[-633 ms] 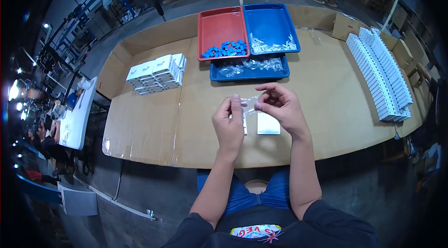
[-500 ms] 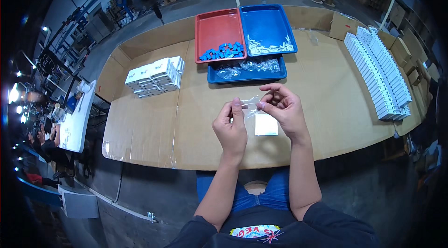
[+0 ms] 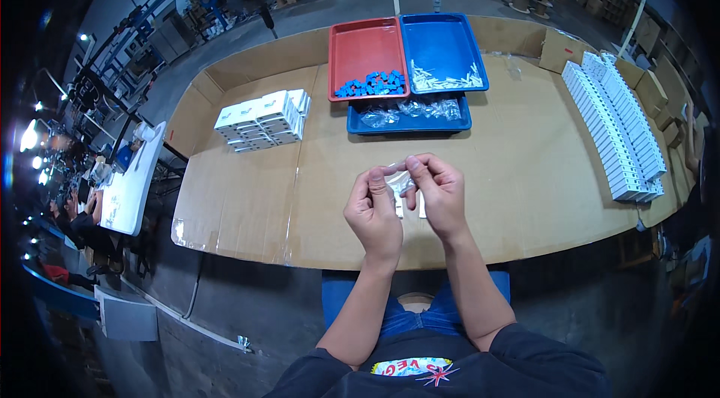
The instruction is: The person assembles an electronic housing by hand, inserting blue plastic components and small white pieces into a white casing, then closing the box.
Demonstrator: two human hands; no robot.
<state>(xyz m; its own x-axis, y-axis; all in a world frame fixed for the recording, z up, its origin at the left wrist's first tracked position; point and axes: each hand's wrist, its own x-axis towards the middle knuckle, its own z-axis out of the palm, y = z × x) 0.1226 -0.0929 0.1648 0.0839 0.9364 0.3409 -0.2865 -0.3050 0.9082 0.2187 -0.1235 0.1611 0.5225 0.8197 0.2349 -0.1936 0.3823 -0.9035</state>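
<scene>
Between my two hands is a small clear plastic bag (image 3: 400, 182), its upper edge pinched on both sides. My left hand (image 3: 373, 212) is closed, thumb and fingers on the bag's left corner. Opposite it, my right hand (image 3: 441, 199) grips the other corner between thumb and forefinger, close to the left fingertips. Whether anything is inside the bag, I cannot tell. Underneath, a flat white square item (image 3: 399, 207) lies on the cardboard-covered table (image 3: 315, 196), mostly hidden by my hands and the bag.
A red tray (image 3: 367, 46) holds blue pieces (image 3: 373, 85); beside it, a blue tray (image 3: 442, 38) holds slim white pieces (image 3: 446, 79). A lower blue tray (image 3: 409, 130) contains clear bags (image 3: 421, 109). White boxes stand stacked left (image 3: 262, 121) and in long rows right (image 3: 615, 132). Cardboard walls edge the table's back.
My hands have come closer together, and my right fingers have closed in on the bag. The bag has been drawn lower over the white square, now mostly covered. The whole view has shifted slightly.
</scene>
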